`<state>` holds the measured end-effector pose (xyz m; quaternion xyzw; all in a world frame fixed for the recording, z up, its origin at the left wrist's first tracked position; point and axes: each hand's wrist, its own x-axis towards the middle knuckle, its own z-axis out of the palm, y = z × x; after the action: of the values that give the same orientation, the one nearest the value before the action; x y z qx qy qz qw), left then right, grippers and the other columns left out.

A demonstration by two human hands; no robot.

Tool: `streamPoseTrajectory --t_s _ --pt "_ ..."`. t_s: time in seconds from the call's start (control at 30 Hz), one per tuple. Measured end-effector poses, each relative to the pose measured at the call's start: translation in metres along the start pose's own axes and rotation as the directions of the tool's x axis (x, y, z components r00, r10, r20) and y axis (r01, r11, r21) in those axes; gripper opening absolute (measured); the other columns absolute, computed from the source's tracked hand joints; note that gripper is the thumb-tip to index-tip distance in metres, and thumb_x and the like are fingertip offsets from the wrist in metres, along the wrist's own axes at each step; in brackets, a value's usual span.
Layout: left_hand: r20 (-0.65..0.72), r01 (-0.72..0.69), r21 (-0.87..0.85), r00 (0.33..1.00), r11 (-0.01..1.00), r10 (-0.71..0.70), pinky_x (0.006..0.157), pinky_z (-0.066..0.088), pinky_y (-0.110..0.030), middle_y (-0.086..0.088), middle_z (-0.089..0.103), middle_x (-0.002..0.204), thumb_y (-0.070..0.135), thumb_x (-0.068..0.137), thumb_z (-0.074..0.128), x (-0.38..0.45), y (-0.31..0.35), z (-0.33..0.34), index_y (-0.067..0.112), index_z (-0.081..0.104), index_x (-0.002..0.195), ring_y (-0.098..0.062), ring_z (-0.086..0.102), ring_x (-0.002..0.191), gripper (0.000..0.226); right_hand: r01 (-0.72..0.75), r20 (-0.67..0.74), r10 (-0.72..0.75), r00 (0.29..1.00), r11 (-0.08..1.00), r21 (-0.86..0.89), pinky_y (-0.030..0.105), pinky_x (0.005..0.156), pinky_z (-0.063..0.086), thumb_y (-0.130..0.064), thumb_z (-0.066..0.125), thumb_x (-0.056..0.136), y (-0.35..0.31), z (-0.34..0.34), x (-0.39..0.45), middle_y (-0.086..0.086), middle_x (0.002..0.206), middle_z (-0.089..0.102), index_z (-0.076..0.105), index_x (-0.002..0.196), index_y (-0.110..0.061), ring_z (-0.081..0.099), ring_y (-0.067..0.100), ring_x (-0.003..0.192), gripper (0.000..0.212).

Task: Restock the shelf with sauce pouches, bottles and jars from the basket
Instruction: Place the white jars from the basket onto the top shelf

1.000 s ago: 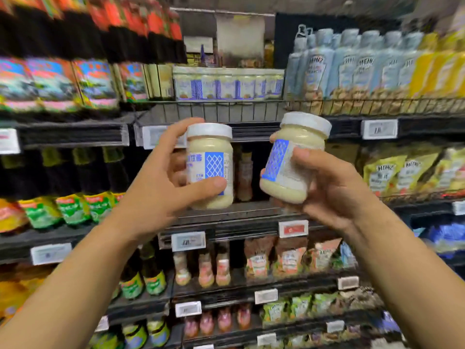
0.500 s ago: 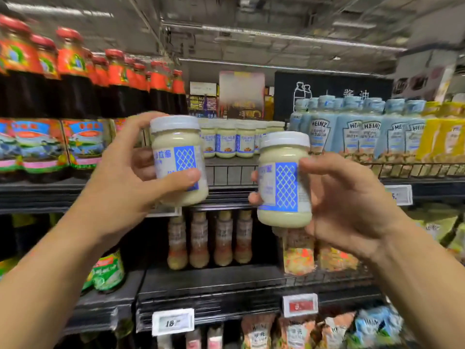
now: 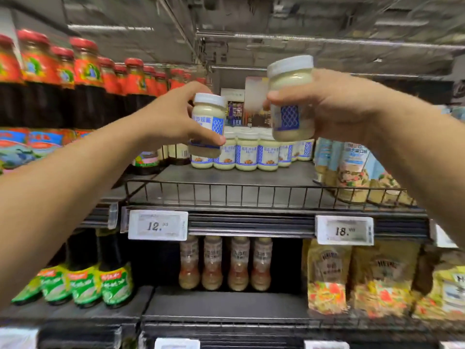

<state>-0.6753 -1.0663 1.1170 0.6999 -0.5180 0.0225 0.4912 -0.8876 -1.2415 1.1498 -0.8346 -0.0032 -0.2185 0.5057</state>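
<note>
My left hand (image 3: 173, 117) grips a white-lidded jar of pale sauce with a blue label (image 3: 208, 117), held above the left end of the top shelf's jar row. My right hand (image 3: 337, 107) grips a second, same jar (image 3: 289, 96), higher and to the right. Both jars hang over a row of several matching jars (image 3: 247, 153) standing at the back of the dark shelf (image 3: 239, 176), behind its wire front rail (image 3: 251, 195).
Red-capped dark sauce bottles (image 3: 88, 91) fill the shelf to the left, pale blue squeeze bottles (image 3: 352, 167) stand to the right. Below hang price tags (image 3: 158, 225), then dressing bottles (image 3: 225, 263), green-labelled bottles (image 3: 85, 283) and yellow pouches (image 3: 352, 278).
Both hands have lifted their jars up and forward to the top shelf; the right jar now sits higher than the left. The view has tilted upward.
</note>
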Motion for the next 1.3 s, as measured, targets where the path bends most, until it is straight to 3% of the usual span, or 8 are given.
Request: streamPoseTrajectory --t_s 0.17,0.3,0.43,0.57,0.7,0.9,1.2,1.3 --pt "-0.007 0.065 0.093 0.998 0.994 -0.064 0.077 0.063 -0.053 -0.006 0.076 0.098 0.034 0.034 0.1 0.016 -0.035 -0.002 0.035 0.063 0.109 -0.027 0.075 0.091 0.084 0.039 0.136 -0.031 0.99 0.998 -0.057 0.031 0.073 0.059 0.0 0.075 0.082 0.019 0.025 0.045 0.003 0.089 0.071 0.066 0.104 -0.009 0.069 0.013 0.083 0.025" --pt "-0.034 0.089 0.231 0.996 0.969 -0.083 0.08 0.063 -0.044 0.009 0.076 0.093 0.046 0.037 0.097 0.02 -0.056 0.004 0.041 0.061 0.11 -0.014 0.074 0.088 0.081 -0.122 0.034 0.138 0.99 0.948 -0.293 0.045 0.094 0.051 -0.015 0.088 0.072 0.036 0.037 0.075 0.009 0.113 0.074 0.065 0.121 -0.009 0.067 0.022 0.103 0.055" --pt "-0.062 0.077 0.298 0.996 0.951 -0.061 0.087 0.06 -0.042 0.01 0.075 0.097 0.041 0.049 0.097 0.026 -0.068 0.008 0.039 0.06 0.113 -0.014 0.071 0.093 0.075 -0.175 0.067 0.212 0.975 0.919 -0.353 0.037 0.075 0.033 -0.019 0.092 0.067 0.051 0.036 0.097 0.008 0.096 0.06 0.062 0.102 -0.017 0.049 0.02 0.091 0.046" --pt "-0.086 0.102 0.345 0.993 0.933 -0.077 0.083 0.06 -0.042 0.005 0.073 0.099 0.041 0.051 0.098 0.033 -0.074 0.011 0.035 0.059 0.11 -0.019 0.07 0.095 0.072 -0.211 0.076 0.252 0.965 0.913 -0.35 0.034 0.083 0.049 -0.009 0.09 0.07 0.066 0.036 0.114 0.009 0.095 0.06 0.06 0.103 -0.017 0.058 0.018 0.091 0.045" --pt "-0.081 0.111 0.438 0.993 0.892 -0.084 0.068 0.049 -0.025 0.012 0.066 0.1 0.051 0.053 0.094 0.036 -0.079 0.009 0.04 0.057 0.113 -0.014 0.064 0.094 0.071 -0.229 0.089 0.284 0.955 0.893 -0.387 0.036 0.087 0.054 -0.002 0.086 0.073 0.078 0.036 0.13 0.01 0.094 0.064 0.057 0.096 -0.016 0.064 0.023 0.095 0.039" --pt "-0.034 0.112 0.485 0.993 0.867 -0.109 0.067 0.039 -0.018 0.012 0.063 0.11 0.056 0.057 0.092 0.04 -0.084 0.008 0.045 0.055 0.124 -0.013 0.059 0.098 0.077 -0.228 0.078 0.278 0.957 0.893 -0.388 0.045 0.092 0.059 0.004 0.082 0.076 0.091 0.038 0.14 0.018 0.114 0.07 0.057 0.122 -0.011 0.071 0.03 0.104 0.054" --pt "-0.024 0.132 0.539 0.99 0.832 -0.141 0.082 0.051 -0.032 0.006 0.065 0.116 0.042 0.057 0.096 0.033 -0.086 0.01 0.036 0.045 0.136 -0.018 0.062 0.102 0.095 -0.07 0.155 0.142 0.978 0.915 -0.396 0.034 0.084 0.062 0.003 0.079 0.08 0.099 0.038 0.133 0.019 0.121 0.063 0.049 0.135 -0.03 0.069 0.028 0.107 0.07" --pt "-0.006 0.141 0.546 0.986 0.826 -0.164 0.089 0.056 -0.039 0.001 0.067 0.116 0.028 0.058 0.097 0.028 -0.086 0.011 0.034 0.038 0.139 -0.021 0.066 0.1 0.1 0.002 0.131 0.078 0.988 0.855 -0.519 0.03 0.074 0.062 -0.015 0.086 0.077 0.098 0.041 0.126 0.015 0.112 0.065 0.048 0.133 -0.037 0.069 0.017 0.084 0.07"
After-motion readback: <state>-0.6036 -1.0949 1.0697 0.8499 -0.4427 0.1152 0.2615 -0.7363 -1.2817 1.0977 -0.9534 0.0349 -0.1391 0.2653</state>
